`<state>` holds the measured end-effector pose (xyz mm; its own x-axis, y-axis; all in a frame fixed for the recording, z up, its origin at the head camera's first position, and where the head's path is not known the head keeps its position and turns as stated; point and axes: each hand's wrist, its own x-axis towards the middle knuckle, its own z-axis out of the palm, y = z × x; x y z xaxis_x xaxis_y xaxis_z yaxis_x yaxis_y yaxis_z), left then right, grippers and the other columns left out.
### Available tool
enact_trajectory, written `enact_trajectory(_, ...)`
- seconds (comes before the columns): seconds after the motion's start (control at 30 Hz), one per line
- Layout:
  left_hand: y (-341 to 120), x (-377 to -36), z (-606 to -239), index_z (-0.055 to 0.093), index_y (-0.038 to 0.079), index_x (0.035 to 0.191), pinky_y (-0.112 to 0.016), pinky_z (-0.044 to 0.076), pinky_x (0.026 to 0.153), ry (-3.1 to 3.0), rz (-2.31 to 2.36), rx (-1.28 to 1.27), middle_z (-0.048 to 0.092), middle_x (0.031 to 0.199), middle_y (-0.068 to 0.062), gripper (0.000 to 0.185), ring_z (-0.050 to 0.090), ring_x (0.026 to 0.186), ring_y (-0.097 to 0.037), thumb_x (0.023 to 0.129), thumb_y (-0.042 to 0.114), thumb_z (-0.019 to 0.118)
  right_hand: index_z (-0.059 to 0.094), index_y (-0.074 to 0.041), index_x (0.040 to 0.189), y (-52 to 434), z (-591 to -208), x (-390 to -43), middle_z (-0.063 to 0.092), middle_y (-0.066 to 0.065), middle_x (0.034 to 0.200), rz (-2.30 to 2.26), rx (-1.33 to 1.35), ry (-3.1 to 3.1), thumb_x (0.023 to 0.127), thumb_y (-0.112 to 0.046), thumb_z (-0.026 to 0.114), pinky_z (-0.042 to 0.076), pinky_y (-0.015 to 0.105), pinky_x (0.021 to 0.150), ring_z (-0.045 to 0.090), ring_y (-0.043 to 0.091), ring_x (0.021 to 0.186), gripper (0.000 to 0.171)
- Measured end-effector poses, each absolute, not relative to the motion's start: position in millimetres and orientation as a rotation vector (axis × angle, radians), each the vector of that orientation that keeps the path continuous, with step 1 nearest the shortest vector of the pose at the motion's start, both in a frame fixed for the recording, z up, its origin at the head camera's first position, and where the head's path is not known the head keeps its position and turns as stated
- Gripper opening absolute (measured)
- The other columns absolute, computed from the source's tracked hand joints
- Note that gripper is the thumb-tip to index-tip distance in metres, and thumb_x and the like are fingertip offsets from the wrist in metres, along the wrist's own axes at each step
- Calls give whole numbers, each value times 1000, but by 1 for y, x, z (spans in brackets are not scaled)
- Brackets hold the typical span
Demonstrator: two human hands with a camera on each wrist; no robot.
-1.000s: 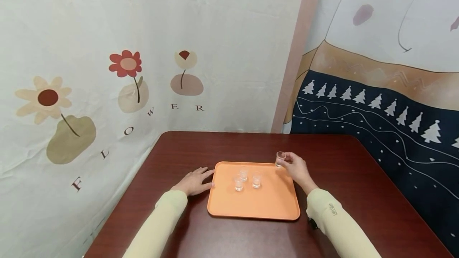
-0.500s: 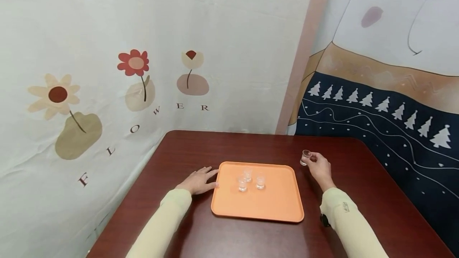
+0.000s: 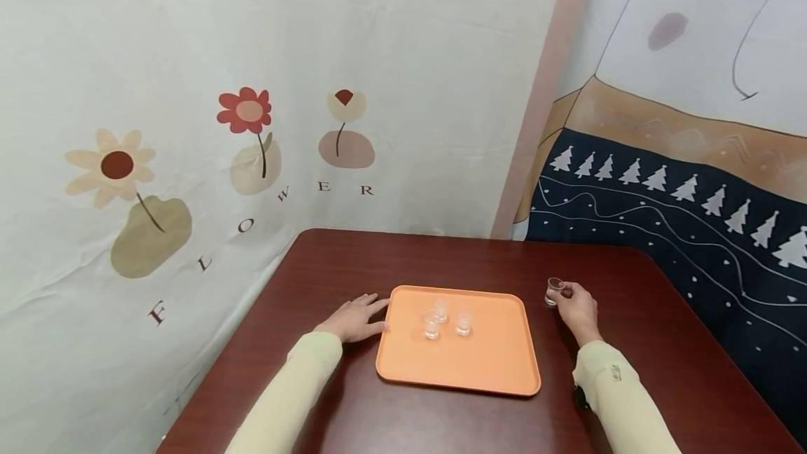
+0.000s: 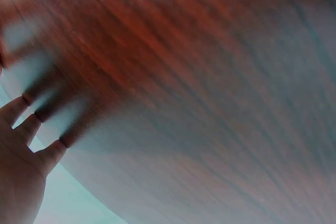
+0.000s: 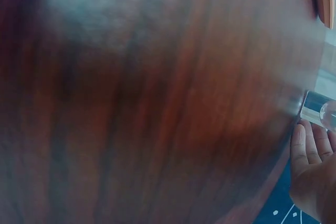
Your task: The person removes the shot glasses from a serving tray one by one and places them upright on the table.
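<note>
Right hand (image 3: 578, 308), right of centre in the head view: thumb and fingers are pinching a small clear glass (image 3: 550, 294), spaced only by its width. Glass is standing roughly upright, just off the tray's upper right corner; can't tell whether its base is touching the worktop (image 3: 416, 426). The right wrist view is showing that glass at the right edge, with the fingers beside it.

Left hand (image 3: 356, 319), left of centre: fingers are spreading wide, gripping nothing; index finger and thumb are touching the left rim of the orange tray (image 3: 454, 370). In the left wrist view three fingertips are pressing on the wood.

Tray is lying flat at lower centre: matt, smooth, rectangular, rounded corners, low raised rim. Three more clear glasses (image 3: 464, 322) are standing upright on it in a loose triangle, upper half, thick-bottomed by the look. Worktop is showing dark red-brown wood grain with a glossy sheen. Pale yellow sleeves (image 3: 286, 391) are covering both forearms. Wrinkled white cloth (image 3: 429, 90) with printed flowers is hanging behind, upper left.
</note>
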<state>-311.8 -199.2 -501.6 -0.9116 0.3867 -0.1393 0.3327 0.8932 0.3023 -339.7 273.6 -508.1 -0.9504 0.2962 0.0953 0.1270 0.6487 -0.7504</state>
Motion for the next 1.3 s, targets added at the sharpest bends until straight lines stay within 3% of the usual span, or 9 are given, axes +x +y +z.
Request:
enact_trajectory(0.17,-198,-312,-502,41,24,153,-58,24,113,2865,403,545,36,155,-17,65,28,145,-37,97,52,57,57,8,125,274,-510,-337,61,28,117,1168,-334,-2664,95,-25,66,40,56,95,53,45,110,45)
enact_trajectory(0.57,-200,-313,-502,40,23,154,-58,23,115,2857,403,526,35,156,-16,67,27,146,-36,97,54,56,46,7,139,277,-507,-330,57,28,131,1298,-329,-2664,96,-30,66,37,57,102,47,45,122,60)
enact_trajectory(0.97,-199,-315,-503,42,21,153,-59,23,114,2856,435,540,36,155,-18,66,27,145,-38,97,51,58,40,6,146,278,-496,-327,52,29,137,1407,-295,-2580,96,-33,67,47,50,98,52,40,125,69)
enact_trajectory(1.1,-199,-316,-503,42,23,153,-59,23,114,2856,423,540,35,156,-18,66,27,145,-37,97,53,57,38,5,148,278,-487,-326,48,29,141,1451,-230,-2531,97,-30,67,44,49,102,51,40,129,69)
enact_trajectory(1.3,-200,-317,-504,42,21,153,-59,24,114,2856,426,552,36,155,-19,66,28,145,-38,97,52,57,43,3,147,274,-478,-322,48,24,144,1409,-187,-2483,95,-35,68,43,50,103,48,39,131,69)
